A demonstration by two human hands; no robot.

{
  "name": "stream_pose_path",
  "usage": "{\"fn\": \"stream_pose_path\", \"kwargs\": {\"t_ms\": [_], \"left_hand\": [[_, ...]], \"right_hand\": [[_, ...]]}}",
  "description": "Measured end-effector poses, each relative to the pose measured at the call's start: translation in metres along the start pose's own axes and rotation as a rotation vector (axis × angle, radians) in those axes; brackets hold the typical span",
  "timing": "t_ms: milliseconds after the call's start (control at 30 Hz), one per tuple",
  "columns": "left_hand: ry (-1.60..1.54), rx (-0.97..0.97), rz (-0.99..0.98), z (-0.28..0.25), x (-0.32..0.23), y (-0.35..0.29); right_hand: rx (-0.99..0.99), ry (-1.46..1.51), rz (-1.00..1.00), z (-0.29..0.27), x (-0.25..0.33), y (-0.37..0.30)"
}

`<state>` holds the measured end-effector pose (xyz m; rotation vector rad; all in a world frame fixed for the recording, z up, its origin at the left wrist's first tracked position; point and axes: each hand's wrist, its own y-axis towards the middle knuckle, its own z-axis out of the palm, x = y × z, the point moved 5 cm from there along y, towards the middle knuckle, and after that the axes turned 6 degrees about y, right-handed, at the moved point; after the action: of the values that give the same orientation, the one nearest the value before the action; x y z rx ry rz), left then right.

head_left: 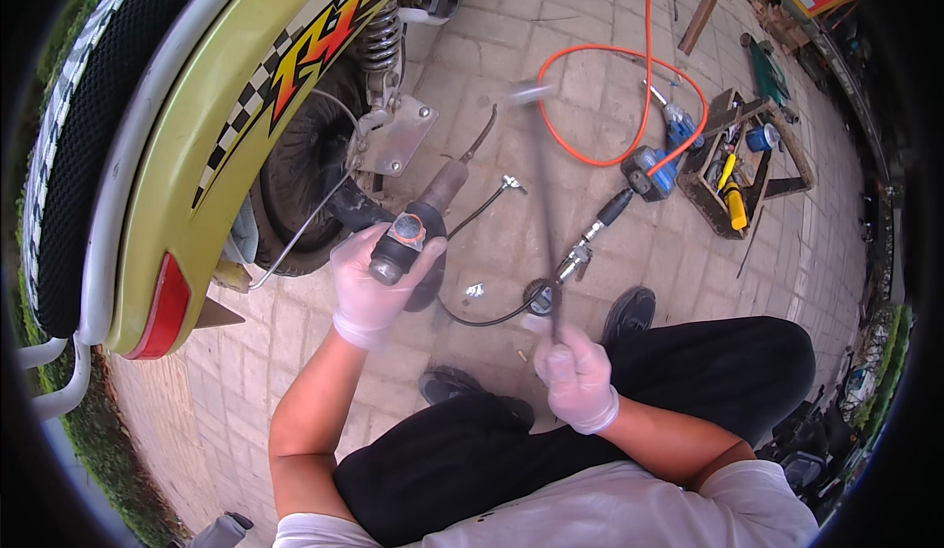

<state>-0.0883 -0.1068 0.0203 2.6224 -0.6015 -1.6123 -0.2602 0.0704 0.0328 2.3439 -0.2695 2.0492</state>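
Observation:
In a translucent glove, my left hand [366, 278] is closed round a black inner tube [425, 288] and a rusty cylindrical metal tool [444, 186] lying against it. A round patch with an orange edge [407, 229] faces up on the tube, just beyond my thumb. The tube runs back toward the scooter's wheel [295, 194]. My gloved right hand [575, 376] grips a hammer [547, 204] by the lower end of its long thin handle. Its silvery head is raised, apart from the patch, and smeared by motion.
The yellow-green scooter [167, 155] stands at left. On the paving lie a tire inflator gauge [540, 297] with a black hose, a blue power tool [654, 170] and an orange hose [590, 49]. An open wooden toolbox [700, 189] holds yellow-handled tools at right.

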Motion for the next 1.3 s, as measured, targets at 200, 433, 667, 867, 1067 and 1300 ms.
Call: {"fn": "stream_pose_path", "kwargs": {"t_ms": [200, 433, 667, 867, 1067, 1300], "left_hand": [[0.007, -0.01, 0.014, 0.001, 0.002, 0.0], [0.001, 0.007, -0.005, 0.001, 0.001, 0.001], [-0.018, 0.017, -0.006, -0.001, 0.005, 0.0], [0.073, 0.048, 0.087, -0.002, 0.004, 0.0], [0.076, 0.073, 0.082, 0.001, 0.006, 0.001], [0.097, 0.111, 0.135, 0.003, 0.008, 0.003]], "right_hand": [[-0.133, 0.396, -0.098, -0.004, 0.0, -0.003], [-0.14, 0.335, -0.057, -0.006, -0.004, -0.007], [-0.141, 0.263, -0.008, -0.003, -0.01, -0.003], [-0.053, 0.14, 0.073, -0.002, -0.004, 0.001], [0.059, -0.073, 0.183, -0.001, -0.003, 0.002], [0.088, -0.072, 0.207, -0.003, -0.012, -0.001]]}}
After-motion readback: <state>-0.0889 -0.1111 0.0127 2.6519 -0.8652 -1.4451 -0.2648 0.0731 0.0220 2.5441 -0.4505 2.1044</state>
